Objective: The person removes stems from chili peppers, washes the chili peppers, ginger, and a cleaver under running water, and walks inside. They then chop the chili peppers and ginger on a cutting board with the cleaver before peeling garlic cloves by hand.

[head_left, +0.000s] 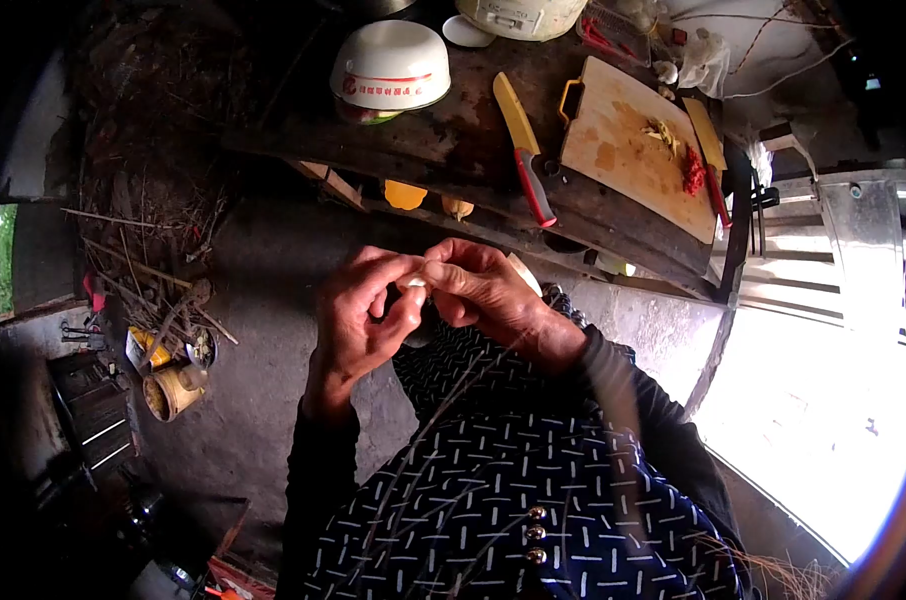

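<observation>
My left hand (368,305) and my right hand (485,293) meet in front of my body, their fingertips pinched together. Between them is a small whitish garlic clove (415,284), mostly covered by the fingers. Beyond my hands, a wooden cutting board (623,150) lies on the dark table. Pale yellow slivers (661,132) and a small heap of chopped red pepper (693,172) rest on it. A knife with a red and grey handle (533,188) lies left of the board. A second knife (716,180) lies along its right side.
A white bowl (393,62) sits upside down on the dark wooden table (463,130). White bulbs (665,72) and a plastic bag (706,65) are at the back right. Sticks (138,260) and a yellowish container (170,393) are on the floor at left.
</observation>
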A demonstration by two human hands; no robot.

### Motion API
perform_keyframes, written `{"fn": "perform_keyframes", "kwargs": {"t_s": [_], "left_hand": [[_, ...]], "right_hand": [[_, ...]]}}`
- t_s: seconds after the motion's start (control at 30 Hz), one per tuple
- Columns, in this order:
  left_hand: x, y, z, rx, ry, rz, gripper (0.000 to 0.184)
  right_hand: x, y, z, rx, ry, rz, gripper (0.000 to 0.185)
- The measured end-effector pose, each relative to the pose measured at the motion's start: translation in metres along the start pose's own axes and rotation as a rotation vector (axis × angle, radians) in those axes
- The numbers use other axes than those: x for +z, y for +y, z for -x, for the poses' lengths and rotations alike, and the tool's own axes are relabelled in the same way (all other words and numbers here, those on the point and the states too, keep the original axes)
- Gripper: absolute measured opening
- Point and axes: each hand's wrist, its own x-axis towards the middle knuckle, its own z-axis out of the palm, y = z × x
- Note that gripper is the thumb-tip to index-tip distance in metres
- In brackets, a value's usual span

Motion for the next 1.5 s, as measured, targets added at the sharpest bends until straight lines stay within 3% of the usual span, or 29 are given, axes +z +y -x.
{"fn": "perform_keyframes", "kwargs": {"t_s": [0.23, 0.33, 0.53, 0.6, 0.73, 0.83, 0.87, 1.03, 1.5], "left_hand": [[0.013, -0.003, 0.005, -0.058, 0.106, 0.071, 0.027], [0.015, -0.005, 0.007, 0.024, 0.155, 0.109, 0.029], [0.009, -0.004, 0.012, -0.032, 0.092, 0.078, 0.037], [0.005, 0.000, 0.010, 0.030, 0.046, -0.003, 0.036], [0.007, -0.005, 0.012, 0.027, 0.001, 0.001, 0.036], [0.012, -0.003, 0.015, 0.030, -0.041, -0.050, 0.037], [0.014, -0.005, 0.012, 0.125, -0.025, -0.120, 0.037], [0.019, -0.007, 0.015, 0.105, -0.084, -0.134, 0.038], [0.026, -0.019, 0.018, 0.235, -0.110, -0.239, 0.041]], "right_hand": [[-0.005, 0.005, 0.000, 0.059, -0.030, -0.130, 0.018], [-0.005, 0.006, 0.001, 0.055, -0.002, -0.139, 0.017], [0.001, -0.008, 0.008, -0.035, 0.067, 0.106, 0.020], [0.006, -0.014, 0.011, -0.057, 0.077, 0.363, 0.022], [0.005, -0.019, 0.009, -0.005, 0.098, 0.563, 0.023], [0.001, -0.019, 0.012, 0.026, 0.120, 0.577, 0.022], [-0.001, -0.019, 0.013, 0.028, 0.114, 0.579, 0.022], [0.007, -0.028, 0.019, 0.118, 0.176, 0.654, 0.019], [0.000, -0.024, 0.015, 0.140, 0.160, 0.693, 0.019]]}}
